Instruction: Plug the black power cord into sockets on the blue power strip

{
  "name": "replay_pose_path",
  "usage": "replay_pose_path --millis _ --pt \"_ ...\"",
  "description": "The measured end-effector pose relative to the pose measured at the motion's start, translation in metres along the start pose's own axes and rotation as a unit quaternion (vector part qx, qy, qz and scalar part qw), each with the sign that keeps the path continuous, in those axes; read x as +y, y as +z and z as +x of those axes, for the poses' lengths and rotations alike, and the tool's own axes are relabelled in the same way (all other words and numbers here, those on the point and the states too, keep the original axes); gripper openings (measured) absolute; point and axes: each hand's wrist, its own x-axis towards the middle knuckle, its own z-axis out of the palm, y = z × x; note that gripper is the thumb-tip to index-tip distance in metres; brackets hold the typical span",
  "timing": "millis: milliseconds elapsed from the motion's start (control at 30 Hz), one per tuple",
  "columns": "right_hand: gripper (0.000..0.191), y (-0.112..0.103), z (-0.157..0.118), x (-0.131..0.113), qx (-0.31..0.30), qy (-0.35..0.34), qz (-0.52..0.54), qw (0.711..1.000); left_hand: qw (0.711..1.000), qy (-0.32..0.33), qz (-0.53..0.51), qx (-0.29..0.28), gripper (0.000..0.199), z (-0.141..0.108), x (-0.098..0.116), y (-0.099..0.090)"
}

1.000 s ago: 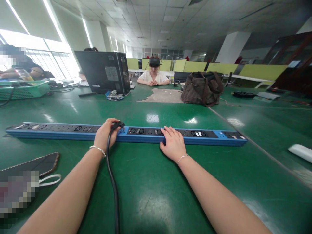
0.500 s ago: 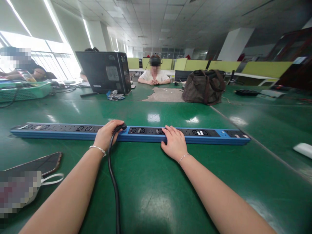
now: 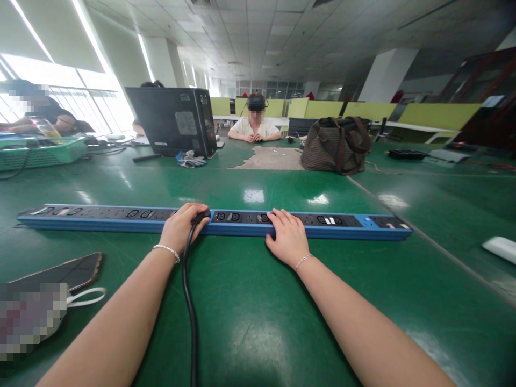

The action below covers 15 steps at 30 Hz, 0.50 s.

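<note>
A long blue power strip (image 3: 242,230) with black sockets lies across the green table. My left hand (image 3: 183,228) is closed on a black plug (image 3: 202,215) at the strip's middle, just left of a group of sockets. From that plug a black cable (image 3: 189,301) runs down toward the bottom edge. My right hand (image 3: 288,234) rests on the strip further right, fingers spread over its top and thumb against the near side. Whether the plug is seated in a socket is hidden by my fingers.
On the green table (image 3: 250,301), a phone (image 3: 76,271) and a blurred item with a white loop lie at left. Further back are a green basket (image 3: 52,153), a black computer case (image 3: 173,121), gloves (image 3: 190,158) and a brown bag (image 3: 334,145). A person sits opposite.
My left hand and the plug have shifted very slightly right and down, and the fingers lie lower over the plug. My right hand has stayed on the strip.
</note>
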Motion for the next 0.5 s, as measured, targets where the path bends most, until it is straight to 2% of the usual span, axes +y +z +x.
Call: replay_pose_path --millis 500 --pt "0.051 -0.0004 -0.0003 -0.0007 -0.002 0.005 -0.001 1.0 0.999 -0.015 -0.006 0.03 0.026 -0.0044 0.0013 0.0071"
